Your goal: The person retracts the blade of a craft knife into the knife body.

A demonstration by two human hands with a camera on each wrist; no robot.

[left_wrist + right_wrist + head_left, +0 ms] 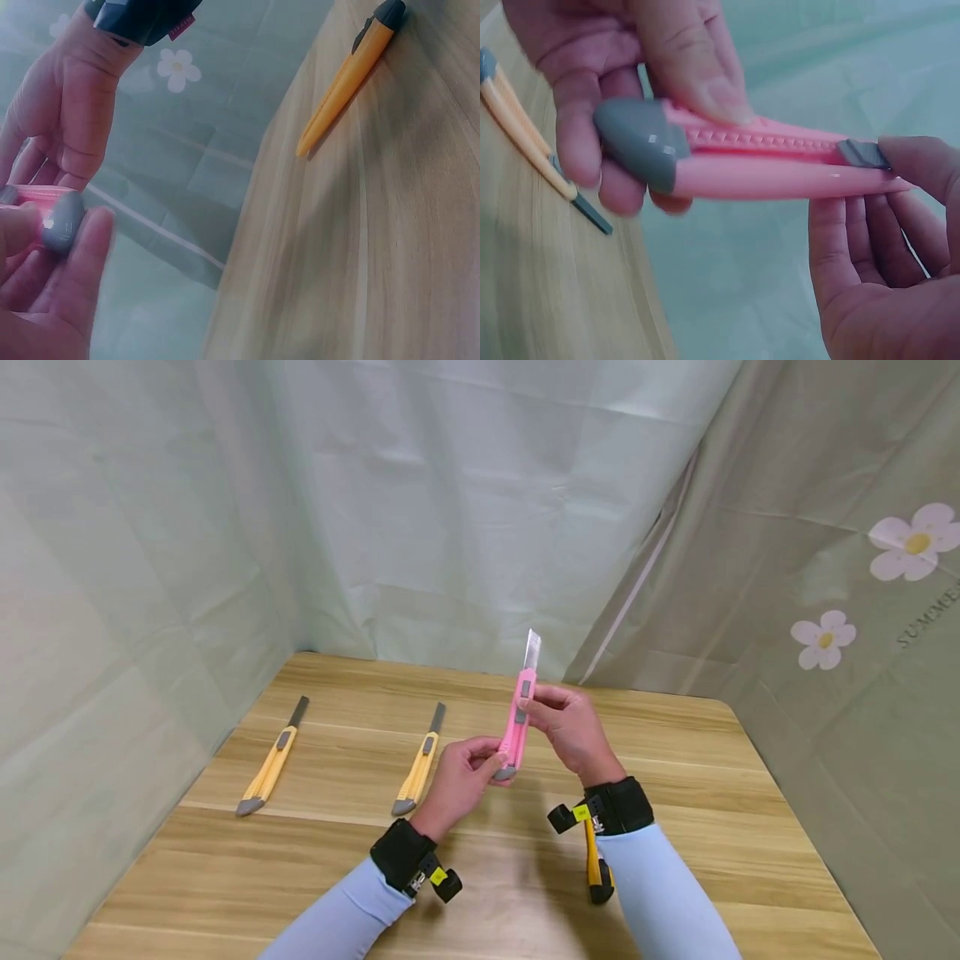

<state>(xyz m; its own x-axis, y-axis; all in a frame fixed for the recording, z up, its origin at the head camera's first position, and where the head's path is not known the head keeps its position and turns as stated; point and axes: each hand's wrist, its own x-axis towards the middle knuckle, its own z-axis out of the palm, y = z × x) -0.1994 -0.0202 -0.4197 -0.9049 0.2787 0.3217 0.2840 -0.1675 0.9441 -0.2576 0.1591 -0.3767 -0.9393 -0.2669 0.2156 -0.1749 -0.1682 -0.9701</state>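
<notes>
A pink utility knife point(514, 727) with a grey end cap is held up over the table, its blade point(532, 650) out and pointing up. My left hand point(459, 774) pinches its lower end by the grey cap point(639, 142), thumb on top and fingers beneath. Higher on the body, my right hand point(573, 731) grips it between thumb and fingers. In the right wrist view, the right thumb point(919, 161) presses at the grey slider point(862, 153). Left of my hands lie two pale yellow utility knives, one nearer point(417, 768) and one farther point(270, 768), with dark blades extended.
An orange knife with black parts point(352, 75) lies on the wooden table point(315, 877), partly hidden by the right wrist in the head view. Pale curtains point(450, 510) hang behind and beside the table, the right one printed with flowers point(823, 640).
</notes>
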